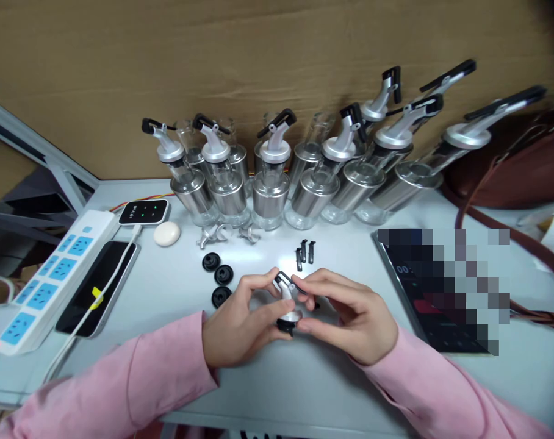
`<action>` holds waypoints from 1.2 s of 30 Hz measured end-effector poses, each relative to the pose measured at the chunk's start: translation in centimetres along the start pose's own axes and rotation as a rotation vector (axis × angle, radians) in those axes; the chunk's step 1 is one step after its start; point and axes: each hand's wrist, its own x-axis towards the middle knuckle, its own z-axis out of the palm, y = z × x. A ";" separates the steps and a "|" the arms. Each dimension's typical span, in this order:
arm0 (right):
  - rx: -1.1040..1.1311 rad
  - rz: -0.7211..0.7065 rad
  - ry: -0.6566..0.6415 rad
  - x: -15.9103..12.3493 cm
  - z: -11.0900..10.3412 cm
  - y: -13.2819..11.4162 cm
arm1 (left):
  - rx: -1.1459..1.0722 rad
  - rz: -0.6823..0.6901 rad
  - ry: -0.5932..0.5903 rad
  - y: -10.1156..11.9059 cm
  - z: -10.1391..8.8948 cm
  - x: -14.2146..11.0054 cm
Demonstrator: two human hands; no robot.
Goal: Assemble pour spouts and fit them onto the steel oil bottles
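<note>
A silver bottle pourer spout with a black flip lever on top and a black stopper at its base is held upright between my two hands. My left hand is closed round its left side, thumb across the silver body. The fingertips of my right hand pinch at the lever's right end and the base. Left of the spout lie three round black stoppers. Beyond them are loose silver spout bodies. Several small black levers rest just past my right fingers.
Several glass and steel bottles stand along the cardboard wall, the front ones topped with spouts. At left are a power strip, a phone, a small black-screened device and a white oval object. A tablet and brown bag lie right.
</note>
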 end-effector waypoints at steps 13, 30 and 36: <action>-0.097 -0.049 0.069 -0.2 0.3 -0.6 | -0.036 0.045 0.005 -0.2 0.0 0.4; 0.286 0.433 0.045 0.2 0.1 -0.6 | 0.014 0.058 -0.084 -0.3 -0.9 0.9; 0.430 0.494 -0.070 0.5 -0.2 -0.3 | 0.088 0.110 -0.084 -0.1 -0.9 1.1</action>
